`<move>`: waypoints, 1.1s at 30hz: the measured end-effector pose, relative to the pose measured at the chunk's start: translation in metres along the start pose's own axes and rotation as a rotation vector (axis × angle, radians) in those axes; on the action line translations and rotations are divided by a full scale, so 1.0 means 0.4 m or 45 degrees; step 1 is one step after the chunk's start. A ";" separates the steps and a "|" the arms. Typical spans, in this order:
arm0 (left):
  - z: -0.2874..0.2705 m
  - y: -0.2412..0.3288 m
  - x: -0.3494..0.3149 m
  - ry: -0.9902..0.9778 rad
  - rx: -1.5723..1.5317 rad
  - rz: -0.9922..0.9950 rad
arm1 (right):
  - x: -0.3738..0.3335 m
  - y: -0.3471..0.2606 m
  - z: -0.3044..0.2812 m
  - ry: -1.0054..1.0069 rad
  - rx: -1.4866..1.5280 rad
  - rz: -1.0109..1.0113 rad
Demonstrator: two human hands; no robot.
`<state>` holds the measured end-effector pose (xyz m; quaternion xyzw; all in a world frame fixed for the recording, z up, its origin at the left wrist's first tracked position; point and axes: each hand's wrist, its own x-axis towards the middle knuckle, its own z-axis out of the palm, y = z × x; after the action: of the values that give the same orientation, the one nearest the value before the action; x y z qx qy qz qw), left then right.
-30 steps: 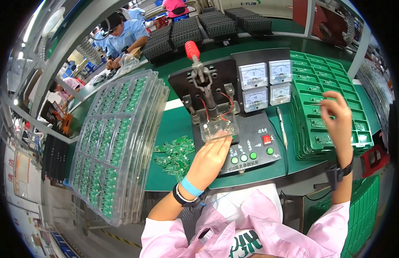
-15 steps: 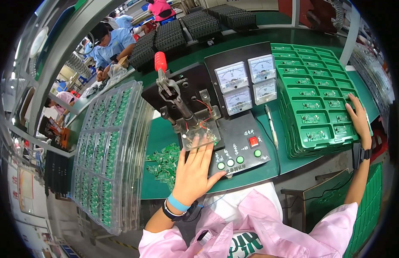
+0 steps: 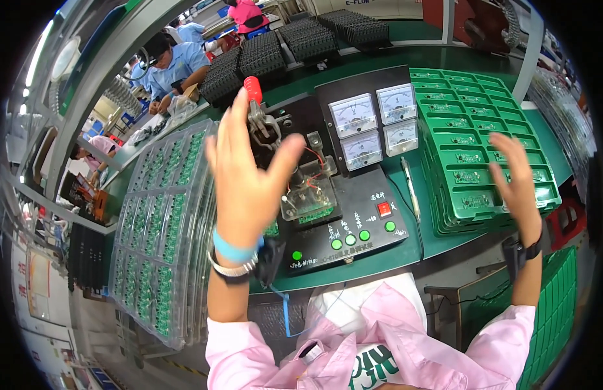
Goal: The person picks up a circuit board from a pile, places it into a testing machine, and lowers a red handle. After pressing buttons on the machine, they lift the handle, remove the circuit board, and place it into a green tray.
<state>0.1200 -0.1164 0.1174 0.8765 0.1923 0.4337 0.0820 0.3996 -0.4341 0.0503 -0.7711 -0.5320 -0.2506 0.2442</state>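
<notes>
My left hand (image 3: 246, 172) is raised over the left side of a black test fixture (image 3: 373, 240), fingers stretched and thumb apart. Its fingertips overlap the toggle clamp (image 3: 263, 127) just below the red handle (image 3: 252, 88); whether they touch is unclear. A green circuit board (image 3: 321, 214) shows beneath the fixture's clear plastic block (image 3: 308, 197). My right hand (image 3: 514, 179), fingers apart and nothing visible in them, hovers above the right part of a green compartment tray (image 3: 438, 214) holding small circuit boards (image 3: 470, 201). Most of the loose board pile is hidden behind my left hand.
Stacked clear trays (image 3: 178, 260) of boards stand at left. Analog meters (image 3: 360, 149) rise behind the fixture's buttons, and a pen-like tool (image 3: 410, 188) with a cable lies beside it. Black racks (image 3: 262, 55) line the back; a person in blue (image 3: 181, 65) works beyond.
My left hand has left the clear block and risen toward the clamp handle. My right hand has shifted left from the tray's right edge. The clamp handle has moved slightly right in view.
</notes>
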 end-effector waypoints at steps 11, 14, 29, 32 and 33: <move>-0.010 -0.048 -0.270 0.104 -0.666 0.497 | -0.027 -0.408 0.185 -0.285 0.580 -0.702; -0.020 -0.101 -0.343 -0.071 -0.494 0.285 | -0.078 -0.473 0.250 -0.283 0.246 -0.738; -0.008 -0.181 -0.363 -0.243 -0.240 0.092 | -0.119 -0.507 0.285 -0.039 0.388 -0.401; -0.013 -0.177 -0.311 -0.326 -0.160 0.205 | -0.114 -0.509 0.288 -0.035 0.404 -0.381; -0.022 -0.177 -0.293 -0.471 -0.100 0.189 | -0.111 -0.511 0.287 -0.025 0.412 -0.387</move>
<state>0.0299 -0.1001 0.0153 0.9492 0.0916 0.2772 0.1176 0.2079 -0.3270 -0.0425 -0.6352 -0.6777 -0.1886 0.3188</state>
